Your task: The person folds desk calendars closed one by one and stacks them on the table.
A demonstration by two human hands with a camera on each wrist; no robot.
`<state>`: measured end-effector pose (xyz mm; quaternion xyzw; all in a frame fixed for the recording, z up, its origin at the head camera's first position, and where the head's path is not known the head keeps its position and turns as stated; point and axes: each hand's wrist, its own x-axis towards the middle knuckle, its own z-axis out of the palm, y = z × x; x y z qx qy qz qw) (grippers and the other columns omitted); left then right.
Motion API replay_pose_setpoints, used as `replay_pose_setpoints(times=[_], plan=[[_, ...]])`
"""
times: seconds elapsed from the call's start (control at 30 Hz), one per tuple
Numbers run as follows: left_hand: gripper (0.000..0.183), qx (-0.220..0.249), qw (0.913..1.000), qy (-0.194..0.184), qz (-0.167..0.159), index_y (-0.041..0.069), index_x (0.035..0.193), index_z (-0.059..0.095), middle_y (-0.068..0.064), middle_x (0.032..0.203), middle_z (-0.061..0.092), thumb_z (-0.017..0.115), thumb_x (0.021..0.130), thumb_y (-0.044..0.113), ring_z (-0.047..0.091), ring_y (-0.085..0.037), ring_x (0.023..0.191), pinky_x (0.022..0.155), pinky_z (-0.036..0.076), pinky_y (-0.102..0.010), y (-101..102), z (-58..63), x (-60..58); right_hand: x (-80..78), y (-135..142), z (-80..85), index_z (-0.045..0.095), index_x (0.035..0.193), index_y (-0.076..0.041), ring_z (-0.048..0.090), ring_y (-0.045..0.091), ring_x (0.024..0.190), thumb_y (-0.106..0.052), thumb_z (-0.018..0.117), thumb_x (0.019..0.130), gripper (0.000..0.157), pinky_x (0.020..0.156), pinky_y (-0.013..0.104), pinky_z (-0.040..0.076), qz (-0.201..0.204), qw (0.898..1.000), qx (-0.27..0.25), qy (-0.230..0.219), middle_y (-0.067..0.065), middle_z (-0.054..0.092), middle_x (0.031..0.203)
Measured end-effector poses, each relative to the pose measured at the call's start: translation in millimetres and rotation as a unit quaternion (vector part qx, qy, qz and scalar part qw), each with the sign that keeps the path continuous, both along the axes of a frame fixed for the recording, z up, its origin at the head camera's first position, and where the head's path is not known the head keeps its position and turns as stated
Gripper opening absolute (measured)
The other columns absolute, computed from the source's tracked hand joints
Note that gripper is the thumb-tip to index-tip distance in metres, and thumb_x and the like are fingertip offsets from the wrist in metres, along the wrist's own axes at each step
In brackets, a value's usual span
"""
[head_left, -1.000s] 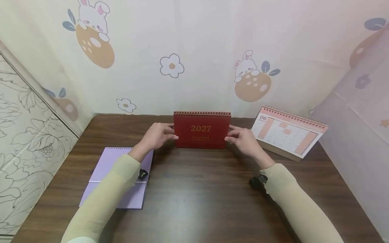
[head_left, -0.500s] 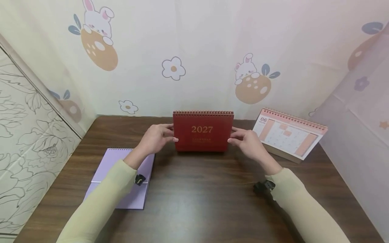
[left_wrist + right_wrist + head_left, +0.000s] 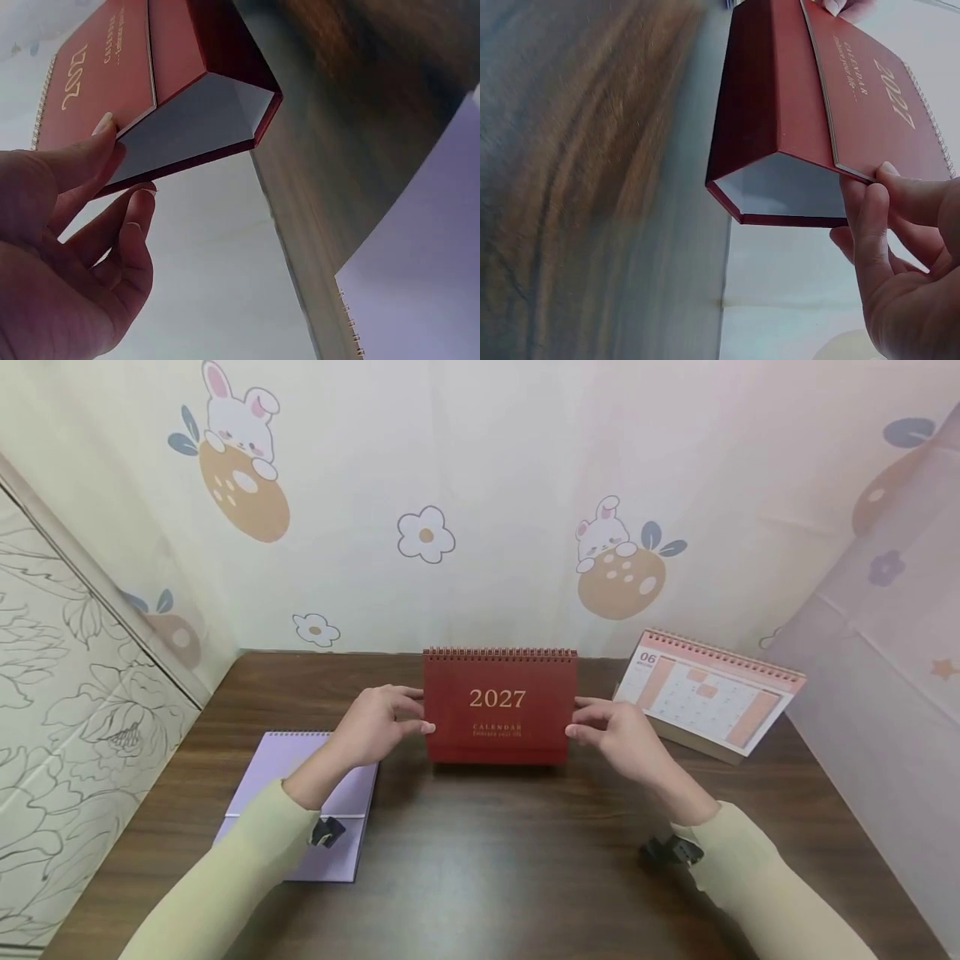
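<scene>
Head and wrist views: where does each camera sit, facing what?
Head: on the head, facing forward and down at the red calendar; left hand, right hand, sleeves show.
Left wrist: on that wrist, facing the red calendar's end; left hand.
Right wrist: likewise, facing the calendar's other end; right hand, left fingertip.
Head and left wrist share the purple pad.

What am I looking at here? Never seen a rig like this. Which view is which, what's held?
No machine: a person's bare hands do the work, each acting as a grip. The wide picture comes from a head camera looking forward and down; the two close-ups come from cameras worn on the wrists.

The left grip and right grip pinch opposite side edges of a red 2027 calendar, which seems clear of the table. On the table, a purple spiral-bound pad lies partly under the left arm; a pink-and-white calendar stands to the right.
</scene>
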<state>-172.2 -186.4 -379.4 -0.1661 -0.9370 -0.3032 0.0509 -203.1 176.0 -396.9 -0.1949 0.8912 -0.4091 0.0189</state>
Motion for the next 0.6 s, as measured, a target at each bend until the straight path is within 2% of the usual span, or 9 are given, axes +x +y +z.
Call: replay_pose_setpoints(times=[0.17,0.27,0.4,0.5,0.6], plan=[[0.010,0.021,0.9996,-0.016,0.002,0.013,0.084,0.078,-0.006,0.116,0.070,0.082,0.083,0.022,0.064,-0.028,0.112,0.093,0.049,-0.046,2.1,-2.1,12.6,14.2,1.6,-0.8,0.079,0.096,-0.009,0.065,0.032,0.110,-0.012,0.077,0.088,0.009,0.085,0.046,0.054,0.002,1.000,0.020,0.023,0.016,0.067,0.122],[0.009,0.034,0.9989,-0.031,-0.003,0.015,0.082,0.076,-0.003,0.112,0.070,0.082,0.083,0.021,0.064,-0.025,0.108,0.091,0.049,-0.044,2.5,-4.3,16.8,20.6,2.8,-1.6,0.079,0.095,-0.010,0.066,0.029,0.106,-0.011,0.077,0.087,0.008,0.087,0.046,0.053,0.004,0.999,0.022,0.030,0.012,0.070,0.113],[0.008,0.061,0.9966,-0.053,-0.017,0.017,0.080,0.075,0.001,0.106,0.070,0.082,0.084,0.020,0.064,-0.021,0.103,0.088,0.050,-0.043,1.3,-8.1,19.4,25.9,3.3,-2.6,0.078,0.095,-0.012,0.066,0.020,0.093,-0.009,0.077,0.087,0.008,0.078,0.037,0.055,0.009,1.000,0.011,0.013,0.003,0.071,0.104],[0.007,0.087,0.9932,-0.074,-0.020,0.017,0.081,0.075,0.001,0.102,0.070,0.081,0.084,0.018,0.065,-0.018,0.096,0.083,0.052,-0.041,-0.2,-11.6,21.4,28.6,3.4,-3.4,0.077,0.095,-0.011,0.066,0.017,0.083,-0.009,0.076,0.088,0.008,0.071,0.033,0.055,0.015,1.000,0.003,-0.015,0.002,0.070,0.099],[0.009,0.113,0.9885,-0.101,-0.006,0.015,0.084,0.073,0.002,0.095,0.070,0.082,0.084,0.019,0.063,-0.016,0.086,0.076,0.052,-0.037,-1.4,-17.2,23.2,30.1,3.3,-4.9,0.077,0.096,-0.011,0.065,0.016,0.077,-0.012,0.076,0.089,0.008,0.069,0.033,0.053,0.014,0.999,0.003,-0.041,0.002,0.070,0.096]])
